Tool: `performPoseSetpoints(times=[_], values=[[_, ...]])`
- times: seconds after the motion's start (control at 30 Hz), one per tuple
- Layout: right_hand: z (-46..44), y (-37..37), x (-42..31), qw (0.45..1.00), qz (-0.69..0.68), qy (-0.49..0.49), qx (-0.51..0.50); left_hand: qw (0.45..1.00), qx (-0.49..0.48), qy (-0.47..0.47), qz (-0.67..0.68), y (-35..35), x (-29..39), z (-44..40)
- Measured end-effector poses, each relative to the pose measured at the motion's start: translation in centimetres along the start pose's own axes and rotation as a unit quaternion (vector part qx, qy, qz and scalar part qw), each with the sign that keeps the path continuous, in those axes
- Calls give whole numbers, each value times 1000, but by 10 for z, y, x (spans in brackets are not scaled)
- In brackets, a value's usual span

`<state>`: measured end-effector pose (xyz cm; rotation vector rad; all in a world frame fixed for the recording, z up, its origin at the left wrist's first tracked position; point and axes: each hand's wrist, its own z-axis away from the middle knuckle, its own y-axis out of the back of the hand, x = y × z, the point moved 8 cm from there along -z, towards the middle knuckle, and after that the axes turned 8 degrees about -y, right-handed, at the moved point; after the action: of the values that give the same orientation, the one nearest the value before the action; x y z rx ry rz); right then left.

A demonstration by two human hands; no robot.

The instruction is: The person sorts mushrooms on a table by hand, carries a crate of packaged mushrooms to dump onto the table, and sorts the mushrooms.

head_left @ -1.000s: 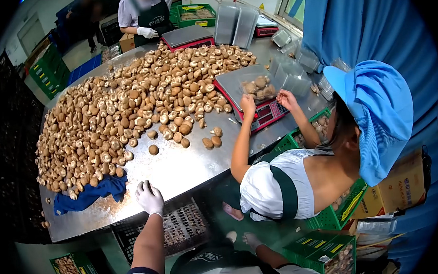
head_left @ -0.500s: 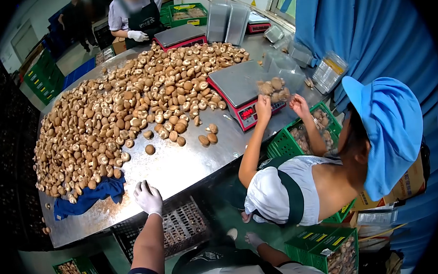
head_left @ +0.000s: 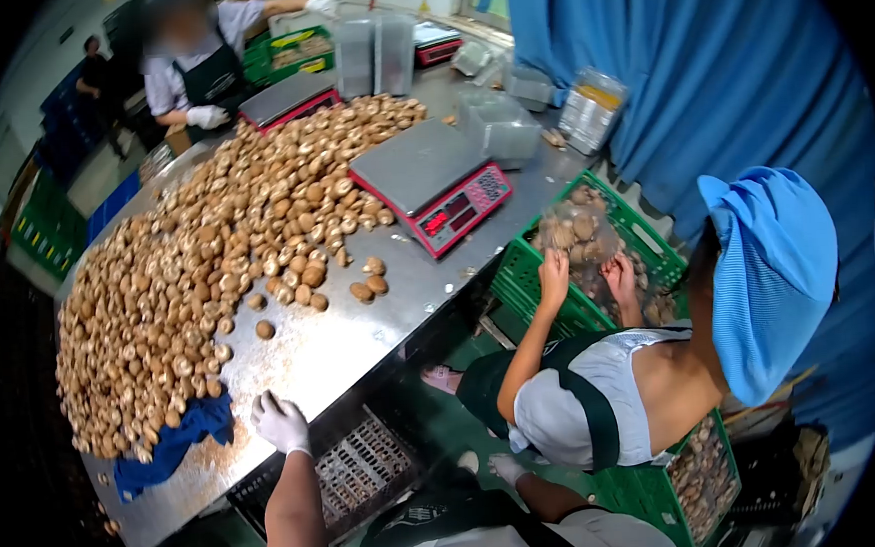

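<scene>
Stretched forward from the near side on a bare forearm, the left hand (head_left: 280,423) in a white glove, over the near edge of the metal table (head_left: 360,323). Back of the glove turned upward, wrist nearly in line with the forearm, fingers pointing to the far left, loosely bent and half open, with nothing visible in hold. Nearest to it, a rumpled dark blue cloth (head_left: 182,445), just to the left and apart from the fingertips. Farther right, the right hand (head_left: 510,468), also gloved, low and near the body, away from the tabletop; small and blurred, so impossible to tell how far open or whether around anything.

On the left part of the table, beyond the cloth and touching it, a broad heap of mushrooms (head_left: 187,279), spread from near left to far side. Rounded caps in light to mid brown, with pale undersides and stubby stems turned up here and there. Toward the right of the heap, a few loose ones, one alone and three close together.

Right of these, a red and grey scale (head_left: 427,179) with a lit display. Farther right, a co-worker (head_left: 585,395) in a blue cap (head_left: 774,283), with a see-through pack of mushrooms (head_left: 570,230) in bare hands over a green crate (head_left: 528,286).
</scene>
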<state>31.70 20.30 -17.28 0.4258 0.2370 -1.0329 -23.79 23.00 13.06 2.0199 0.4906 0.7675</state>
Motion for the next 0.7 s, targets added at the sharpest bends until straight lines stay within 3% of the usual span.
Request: performPoseSetpoints(times=[0.1, 0.23, 0.3, 0.37, 0.4, 0.47, 0.53, 0.7], values=[[-1, -1, -19, 997, 65, 37, 7, 1000, 8, 1, -12, -4, -1, 1], [5, -16, -45, 998, 44, 52, 11, 1000, -2, 4, -27, 1, 5, 1], [49, -22, -92, 998, -17, 64, 19, 999, -4, 8, -32, 1, 4, 2], [13, -46, -111, 982, -145, 109, -56, 1000, -12, 6, -6, -4, 2, 0], [42, -43, -153, 962, -156, 215, -61, 1000, -11, -6, -5, -8, 2, 0], [86, -39, -223, 941, -219, 258, -34, 1000, -4, -13, 3, -11, -5, 5], [136, -31, -302, 893, -241, 381, 8, 1000, 7, -14, 11, -6, -2, 3], [165, -23, -461, 828, -269, 486, 82, 1000, 12, -16, 11, -1, 1, 1]])
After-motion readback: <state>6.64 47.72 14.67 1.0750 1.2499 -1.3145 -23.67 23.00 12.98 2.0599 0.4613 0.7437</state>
